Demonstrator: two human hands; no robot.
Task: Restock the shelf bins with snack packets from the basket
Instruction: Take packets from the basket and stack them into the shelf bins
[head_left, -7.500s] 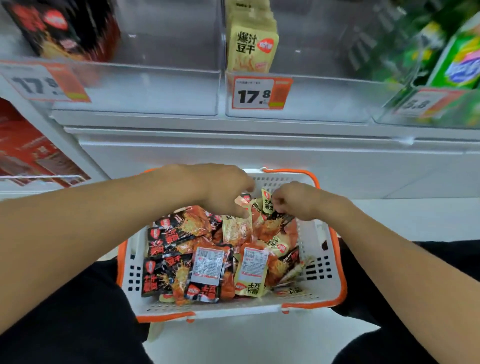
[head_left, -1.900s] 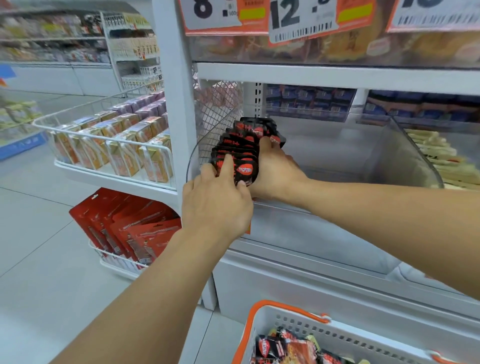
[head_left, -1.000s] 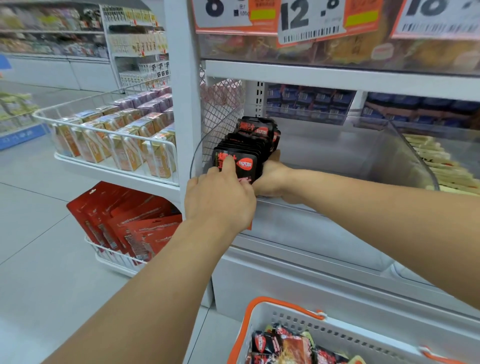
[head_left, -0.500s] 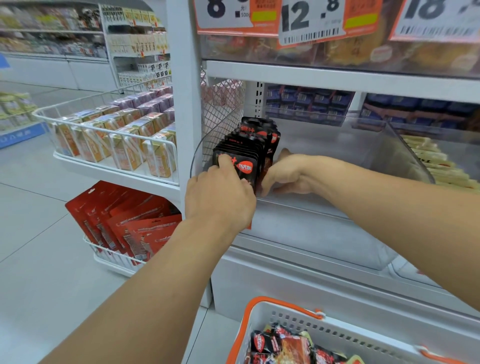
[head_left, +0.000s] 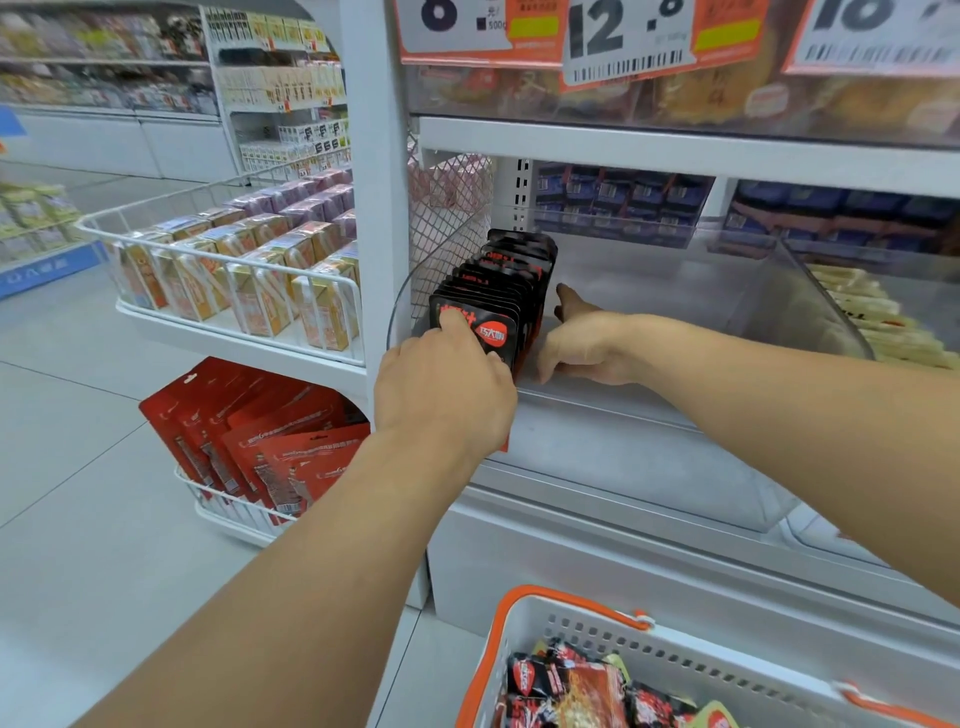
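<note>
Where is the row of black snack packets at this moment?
In the head view, the row of black snack packets stands upright at the left end of the clear plastic shelf bin, between the left hand and right hand.

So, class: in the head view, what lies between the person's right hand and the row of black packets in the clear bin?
Only a narrow bare strip of the clear bin's floor separates the right hand from the row of black packets.
</note>
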